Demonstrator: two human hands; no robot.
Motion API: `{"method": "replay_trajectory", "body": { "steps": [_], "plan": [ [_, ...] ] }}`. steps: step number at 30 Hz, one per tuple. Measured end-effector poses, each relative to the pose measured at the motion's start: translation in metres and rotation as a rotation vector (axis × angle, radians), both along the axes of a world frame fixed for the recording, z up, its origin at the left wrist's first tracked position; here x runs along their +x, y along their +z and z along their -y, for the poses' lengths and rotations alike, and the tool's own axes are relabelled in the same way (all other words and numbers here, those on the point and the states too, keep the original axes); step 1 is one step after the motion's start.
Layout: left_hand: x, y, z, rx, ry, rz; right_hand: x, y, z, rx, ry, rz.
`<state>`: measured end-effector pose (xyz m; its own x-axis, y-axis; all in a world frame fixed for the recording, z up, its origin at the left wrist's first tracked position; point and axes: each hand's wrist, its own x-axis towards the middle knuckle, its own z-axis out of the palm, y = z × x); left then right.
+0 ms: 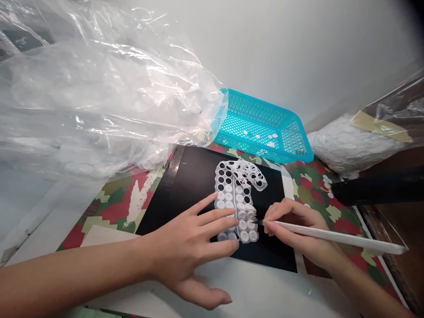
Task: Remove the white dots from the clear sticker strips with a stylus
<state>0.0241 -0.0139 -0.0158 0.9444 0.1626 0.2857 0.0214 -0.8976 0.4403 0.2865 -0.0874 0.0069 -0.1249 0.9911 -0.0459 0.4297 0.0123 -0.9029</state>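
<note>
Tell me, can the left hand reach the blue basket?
Probably yes: the left hand lies spread, gripping nothing, and the blue basket looks mostly uncovered, though the plastic bag hides its left end.

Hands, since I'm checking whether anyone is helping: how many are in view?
2: the left hand, spread partly over the white sheet of discs, and the right hand, gripping a slim tool at the sheet's right edge. No others show.

Open black mat (177,194) lies left of the perforated white sheet (228,194), reachable from the front. Behind, a bulging clear bag (132,97) and blue basket (258,108) block passage; a dark cylinder (380,185) juts in at right.
</note>
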Motion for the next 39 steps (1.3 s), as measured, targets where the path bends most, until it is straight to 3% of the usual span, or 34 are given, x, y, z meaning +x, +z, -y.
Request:
{"method": "replay_trajectory", "body": {
  "steps": [3, 6, 17, 24, 31, 39],
  "plan": [
    [0.007, -0.002, 0.002, -0.032, 0.019, -0.031, -0.008, -0.019, 0.012, -0.014, -0.12, -0.125],
    [0.01, -0.005, 0.001, -0.045, -0.021, -0.096, -0.016, -0.025, 0.014, 0.021, -0.089, -0.097],
    [0.01, -0.008, 0.002, -0.069, -0.015, -0.122, -0.022, -0.018, 0.014, 0.07, 0.033, 0.142],
    [0.01, -0.01, 0.002, -0.062, -0.01, -0.104, -0.028, -0.016, 0.017, 0.23, 0.086, 0.22],
    [0.011, -0.009, 0.002, -0.038, -0.004, -0.103, -0.02, 0.003, 0.01, 0.195, 0.223, 0.306],
    [0.01, -0.008, 0.002, -0.043, 0.001, -0.091, -0.006, 0.009, 0.001, 0.098, 0.365, 0.329]
  ]
}}
